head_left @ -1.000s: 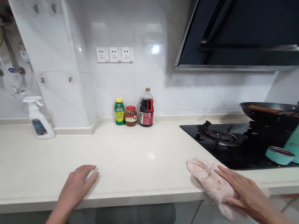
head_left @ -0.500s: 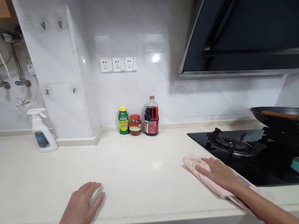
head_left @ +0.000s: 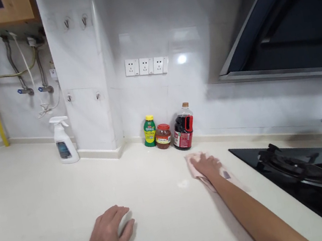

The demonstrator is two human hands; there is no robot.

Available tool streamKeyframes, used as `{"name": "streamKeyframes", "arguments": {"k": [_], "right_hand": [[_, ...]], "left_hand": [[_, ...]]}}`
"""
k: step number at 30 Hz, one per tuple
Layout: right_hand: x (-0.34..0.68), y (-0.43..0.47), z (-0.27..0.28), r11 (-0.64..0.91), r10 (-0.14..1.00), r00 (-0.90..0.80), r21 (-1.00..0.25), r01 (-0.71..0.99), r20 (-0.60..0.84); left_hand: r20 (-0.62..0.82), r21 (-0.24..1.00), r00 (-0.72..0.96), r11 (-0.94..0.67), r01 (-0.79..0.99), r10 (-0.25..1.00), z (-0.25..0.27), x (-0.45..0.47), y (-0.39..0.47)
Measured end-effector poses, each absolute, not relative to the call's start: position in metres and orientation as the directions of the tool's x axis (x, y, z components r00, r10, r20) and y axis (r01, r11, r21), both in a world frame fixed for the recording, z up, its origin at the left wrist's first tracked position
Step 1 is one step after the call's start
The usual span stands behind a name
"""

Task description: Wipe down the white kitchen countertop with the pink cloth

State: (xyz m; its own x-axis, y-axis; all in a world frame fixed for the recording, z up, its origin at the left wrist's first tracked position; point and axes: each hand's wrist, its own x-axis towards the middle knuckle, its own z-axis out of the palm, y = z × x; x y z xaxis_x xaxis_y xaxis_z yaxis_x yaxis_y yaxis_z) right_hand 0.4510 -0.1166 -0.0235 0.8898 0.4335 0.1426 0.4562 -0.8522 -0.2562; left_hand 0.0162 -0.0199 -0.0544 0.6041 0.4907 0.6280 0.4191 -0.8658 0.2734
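**Cloth pressed flat near the bottles**

The soft pink cloth (head_left: 195, 164) lies on the white stone table (head_left: 38, 197), under the right hand (head_left: 206, 166), whose grip is spread flat on it. It looks limp and light, best pinched at its loose edge. At 11 o'clock stand three condiment bottles (head_left: 163, 135). The left hand (head_left: 109, 236) rests open, holding nothing. One spray bottle (head_left: 63, 141) stands at 9 o'clock.

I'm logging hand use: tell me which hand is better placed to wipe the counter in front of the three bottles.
Right. The right hand already presses the pink cloth flat on the counter, just before the soy sauce bottle. The left hand rests bare near the front edge, farther away.
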Motion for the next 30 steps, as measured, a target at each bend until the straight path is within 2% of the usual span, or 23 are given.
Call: {"name": "streamKeyframes", "arguments": {"k": [4, 8, 12, 15, 17, 19, 24, 27, 30], "right_hand": [[0.378, -0.055, -0.016, -0.695, 0.663, 0.743, -0.294, 0.656, 0.089], [0.290, -0.029, -0.013, -0.405, 0.895, 0.443, -0.330, 0.853, 0.047], [0.234, -0.056, -0.012, -0.151, 0.984, 0.177, -0.357, 0.922, 0.039], [0.237, -0.099, -0.014, -0.080, 0.992, 0.110, -0.357, 0.931, 0.064], [0.262, -0.133, -0.018, -0.114, 0.984, 0.154, -0.342, 0.933, 0.094], [0.298, -0.171, -0.023, -0.221, 0.954, 0.272, -0.316, 0.923, 0.128], [0.398, -0.278, -0.031, -0.580, 0.758, 0.626, -0.250, 0.775, 0.182], [0.434, -0.322, -0.034, -0.678, 0.674, 0.711, -0.214, 0.703, 0.199], [0.447, -0.336, -0.041, -0.715, 0.639, 0.737, -0.184, 0.674, 0.218]], "left_hand": [[0.603, 0.309, 0.606, -0.853, 0.421, 0.518, -0.051, 0.015, -0.023], [0.569, 0.332, 0.613, -0.836, 0.438, 0.548, -0.047, 0.013, -0.026], [0.566, 0.350, 0.607, -0.829, 0.436, 0.558, -0.046, 0.011, -0.024], [0.566, 0.359, 0.604, -0.827, 0.433, 0.561, -0.046, 0.010, -0.023], [0.559, 0.362, 0.604, -0.823, 0.439, 0.568, -0.047, 0.010, -0.022], [0.551, 0.357, 0.612, -0.823, 0.442, 0.568, -0.047, 0.010, -0.022], [0.558, 0.321, 0.632, -0.842, 0.433, 0.538, -0.048, 0.011, -0.023], [0.554, 0.302, 0.636, -0.841, 0.449, 0.538, -0.049, 0.013, -0.022], [0.549, 0.285, 0.640, -0.840, 0.463, 0.538, -0.051, 0.013, -0.022]]}}
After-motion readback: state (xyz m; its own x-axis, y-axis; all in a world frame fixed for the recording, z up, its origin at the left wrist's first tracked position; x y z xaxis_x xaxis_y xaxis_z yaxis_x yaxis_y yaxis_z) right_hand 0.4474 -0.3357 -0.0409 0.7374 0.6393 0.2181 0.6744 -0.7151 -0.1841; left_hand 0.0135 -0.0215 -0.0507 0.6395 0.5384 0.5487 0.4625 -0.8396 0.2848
